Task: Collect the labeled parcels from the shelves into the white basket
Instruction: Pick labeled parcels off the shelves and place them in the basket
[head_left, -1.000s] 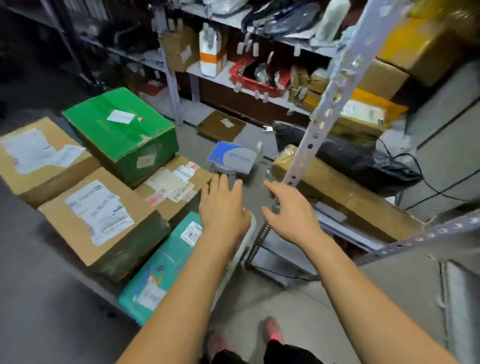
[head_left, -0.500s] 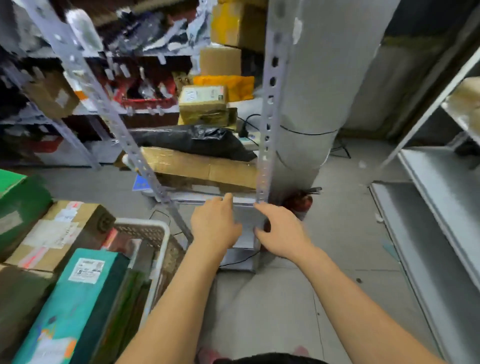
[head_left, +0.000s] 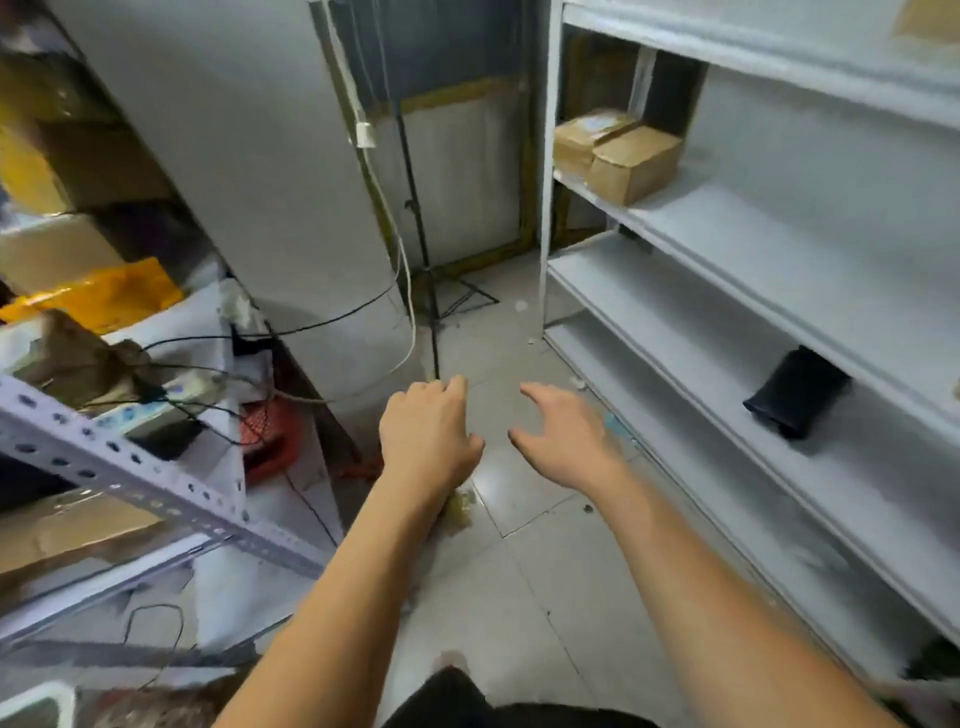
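Basket rim (head_left: 41, 693) sits well left of white shelving (head_left: 727, 270). Left hand (head_left: 426, 431) & right hand (head_left: 566, 441) empty, grip loosely spread, near its front. Take black pouch (head_left: 795, 392) on it w/ right first, then boxes (head_left: 618, 156) at far end

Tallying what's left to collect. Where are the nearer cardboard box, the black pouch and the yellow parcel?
nearer cardboard box (head_left: 638, 165): head view, middle of the box.
black pouch (head_left: 795, 392): head view, middle of its top face.
yellow parcel (head_left: 106, 293): head view, middle of its wrapping.
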